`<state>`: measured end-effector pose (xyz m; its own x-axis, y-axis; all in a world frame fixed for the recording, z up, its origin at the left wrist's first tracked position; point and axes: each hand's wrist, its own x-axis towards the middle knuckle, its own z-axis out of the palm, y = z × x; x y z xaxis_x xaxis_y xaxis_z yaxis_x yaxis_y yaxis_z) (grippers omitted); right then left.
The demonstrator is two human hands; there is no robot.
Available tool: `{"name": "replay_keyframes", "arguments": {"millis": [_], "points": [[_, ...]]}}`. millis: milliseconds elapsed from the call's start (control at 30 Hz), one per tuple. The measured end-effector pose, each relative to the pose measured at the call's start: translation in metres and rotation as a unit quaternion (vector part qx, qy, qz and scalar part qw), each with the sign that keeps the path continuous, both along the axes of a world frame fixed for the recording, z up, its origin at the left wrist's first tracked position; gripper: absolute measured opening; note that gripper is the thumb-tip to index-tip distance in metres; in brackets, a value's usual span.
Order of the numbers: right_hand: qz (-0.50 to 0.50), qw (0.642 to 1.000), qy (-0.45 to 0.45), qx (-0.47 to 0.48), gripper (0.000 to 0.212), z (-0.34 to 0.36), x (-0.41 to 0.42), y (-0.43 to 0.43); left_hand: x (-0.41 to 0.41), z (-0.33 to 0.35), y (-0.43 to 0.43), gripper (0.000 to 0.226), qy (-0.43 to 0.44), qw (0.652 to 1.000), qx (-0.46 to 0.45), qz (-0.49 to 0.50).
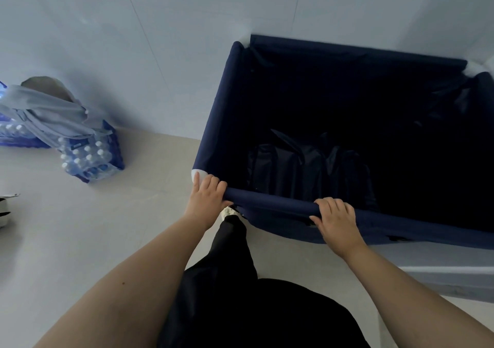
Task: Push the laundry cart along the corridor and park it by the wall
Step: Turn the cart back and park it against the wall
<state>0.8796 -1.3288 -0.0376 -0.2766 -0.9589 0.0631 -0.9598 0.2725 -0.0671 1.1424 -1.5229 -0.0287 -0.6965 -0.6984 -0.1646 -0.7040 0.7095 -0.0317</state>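
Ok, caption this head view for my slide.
Both hands, left hand and right hand, grip the navy laundry cart against the wall.

wall (pixel 133 40): pale blue panels | floor (pixel 66 240): beige | light: dim

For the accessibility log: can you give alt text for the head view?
Both hands, left hand and right hand, grip the near rail of a navy laundry cart standing against a pale wall. Packs of water bottles sit on the floor to its left.

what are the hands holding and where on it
Both grip the laundry cart by its near top rail: left hand at the near-left corner, right hand further along the rail.
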Motion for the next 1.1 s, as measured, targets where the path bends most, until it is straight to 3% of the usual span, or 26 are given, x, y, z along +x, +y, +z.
{"name": "replay_keyframes", "arguments": {"millis": [533, 733, 933, 1100], "points": [[-0.008, 0.998, 0.043, -0.054, 0.040, -0.019, 0.001, 0.004, 0.007, -0.015, 0.002, 0.040, 0.096, 0.992, -0.079, -0.021], [-0.029, 0.999, -0.017, -0.008, 0.037, -0.004, 0.005, 0.001, 0.006, -0.002, 0.000, 0.044, 0.045, 0.998, -0.027, -0.021], [-0.048, 0.990, -0.119, 0.055, 0.037, 0.019, 0.006, -0.003, 0.005, 0.019, -0.012, 0.047, 0.023, 0.994, 0.000, -0.105], [-0.077, 0.982, -0.165, 0.051, 0.036, 0.028, 0.014, -0.001, -0.003, 0.031, -0.014, 0.042, -0.082, 0.989, 0.066, -0.102]]}}
